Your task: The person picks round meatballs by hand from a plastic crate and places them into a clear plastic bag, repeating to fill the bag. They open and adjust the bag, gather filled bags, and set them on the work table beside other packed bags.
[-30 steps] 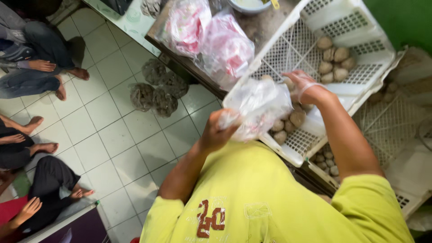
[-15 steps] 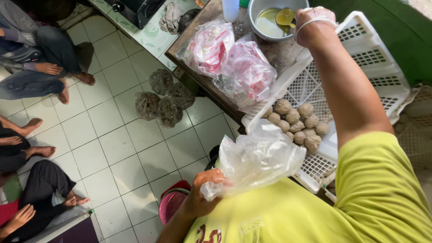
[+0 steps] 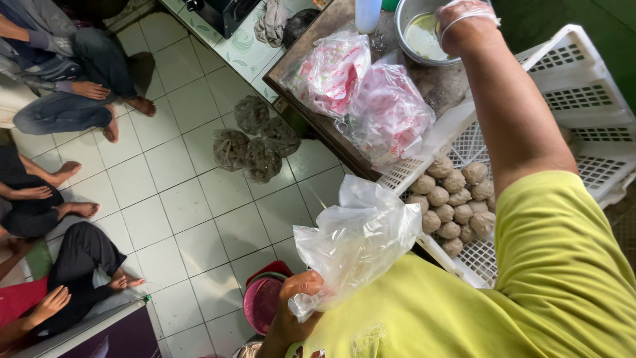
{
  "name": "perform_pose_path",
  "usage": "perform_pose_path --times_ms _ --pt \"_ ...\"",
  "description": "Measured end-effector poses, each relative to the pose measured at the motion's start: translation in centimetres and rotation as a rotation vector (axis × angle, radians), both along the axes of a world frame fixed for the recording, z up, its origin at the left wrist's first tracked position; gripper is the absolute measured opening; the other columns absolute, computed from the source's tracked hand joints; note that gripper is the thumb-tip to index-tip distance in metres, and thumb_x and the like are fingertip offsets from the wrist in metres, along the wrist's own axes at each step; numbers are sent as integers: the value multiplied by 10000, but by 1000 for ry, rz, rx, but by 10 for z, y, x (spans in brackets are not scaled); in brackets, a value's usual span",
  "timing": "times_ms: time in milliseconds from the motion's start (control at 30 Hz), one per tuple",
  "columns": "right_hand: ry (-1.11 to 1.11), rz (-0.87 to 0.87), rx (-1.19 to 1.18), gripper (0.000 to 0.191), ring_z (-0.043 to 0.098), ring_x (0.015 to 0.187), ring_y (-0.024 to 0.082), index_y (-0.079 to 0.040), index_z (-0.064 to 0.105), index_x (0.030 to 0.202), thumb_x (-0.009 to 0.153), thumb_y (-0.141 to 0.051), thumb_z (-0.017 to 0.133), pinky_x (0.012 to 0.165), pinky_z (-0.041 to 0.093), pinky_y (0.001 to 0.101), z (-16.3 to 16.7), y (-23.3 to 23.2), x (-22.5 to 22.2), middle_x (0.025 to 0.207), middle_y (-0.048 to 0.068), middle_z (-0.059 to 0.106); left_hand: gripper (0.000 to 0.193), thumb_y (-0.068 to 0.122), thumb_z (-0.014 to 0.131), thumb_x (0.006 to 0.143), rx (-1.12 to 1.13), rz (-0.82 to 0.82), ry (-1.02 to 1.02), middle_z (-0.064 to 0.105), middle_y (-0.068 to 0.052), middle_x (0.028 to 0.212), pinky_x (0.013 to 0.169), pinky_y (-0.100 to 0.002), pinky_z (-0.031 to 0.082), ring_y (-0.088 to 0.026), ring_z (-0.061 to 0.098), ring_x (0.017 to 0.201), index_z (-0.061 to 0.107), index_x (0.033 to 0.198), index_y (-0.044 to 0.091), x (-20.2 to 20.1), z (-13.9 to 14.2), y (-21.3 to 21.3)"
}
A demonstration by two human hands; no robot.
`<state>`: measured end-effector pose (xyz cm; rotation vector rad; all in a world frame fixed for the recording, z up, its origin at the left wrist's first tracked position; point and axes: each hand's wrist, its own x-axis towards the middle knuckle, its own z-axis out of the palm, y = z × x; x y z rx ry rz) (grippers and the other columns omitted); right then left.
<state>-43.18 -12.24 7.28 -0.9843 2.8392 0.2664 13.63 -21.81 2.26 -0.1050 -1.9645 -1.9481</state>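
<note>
Fingers point(image 3: 301, 285) of the left hand point(image 3: 295, 305) pinch the clear plastic bag point(image 3: 358, 242) shut at its neck; the right hand point(image 3: 464, 23), its fingers hidden, reaches over the round metal bowl point(image 3: 414, 33).

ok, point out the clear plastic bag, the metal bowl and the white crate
clear plastic bag point(image 3: 358, 242): head view, middle of the crumpled film above the left hand.
metal bowl point(image 3: 419, 36): head view, its inside, left of the right hand.
white crate point(image 3: 583, 99): head view, slotted side wall.
</note>
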Motion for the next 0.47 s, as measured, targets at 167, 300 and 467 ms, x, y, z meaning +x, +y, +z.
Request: perform_pose_path --times_ms 167,300,467 --pt "-59 12 103 474 558 1298 422 -74 649 1355 882 -61 635 983 485 558 -15 -27 -9 1387 188 636 363 -88 756 833 26 35 11 585 -120 846 661 -368 484 -264 598 734 537 1098 28 -5 3 -6" --pt "-14 67 234 525 495 1346 405 -80 592 1403 880 -90 633 1010 430 574 -33 -36 -19 1461 172 559 188 -57 746 819 -28 35 -153 574 -113 819 633 -361 460 -264 578 707 656 969 9 -4 5 -14" --pt "-63 77 399 539 529 1319 402 -5 609 1406 881 -120 658 971 451 604 -67 -43 -3 1446 211 589 169 -10 729 825 -16 50 -173 593 -114 844 650 -356 484 -266 608 736 712 993 -5 0 -2 -19"
